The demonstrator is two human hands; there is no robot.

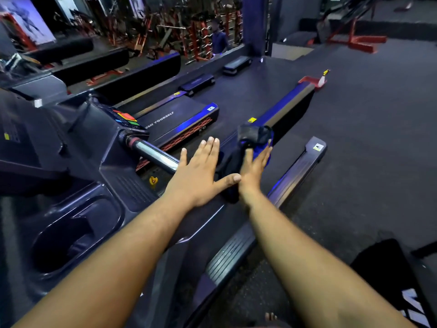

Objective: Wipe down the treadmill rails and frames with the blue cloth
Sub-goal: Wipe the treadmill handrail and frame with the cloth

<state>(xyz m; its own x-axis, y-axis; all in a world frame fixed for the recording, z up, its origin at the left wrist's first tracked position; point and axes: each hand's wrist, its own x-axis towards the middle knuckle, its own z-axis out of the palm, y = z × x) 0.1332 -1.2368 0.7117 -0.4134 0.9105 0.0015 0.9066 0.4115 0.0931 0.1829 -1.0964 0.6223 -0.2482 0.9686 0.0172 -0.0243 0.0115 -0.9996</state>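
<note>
The blue cloth [256, 140] lies draped over the end of the treadmill's right handrail [208, 214], a dark arm running from the console toward the middle of the view. My right hand [254, 169] lies flat on the cloth with straight fingers, pressing it against the rail's outer side. My left hand [201, 174] rests flat on top of the same rail, fingers spread, thumb pointing at the right wrist. A chrome grip bar [156, 155] sticks out of the console [118, 121] just left of my left hand.
The treadmill's side foot rail [293, 176] runs below my right arm. A cup holder [71, 235] sits in the console at lower left. More treadmills [179, 119] stand beyond. A spray bottle [322, 79] stands on the dark floor far off, and a person [218, 39] is at the back.
</note>
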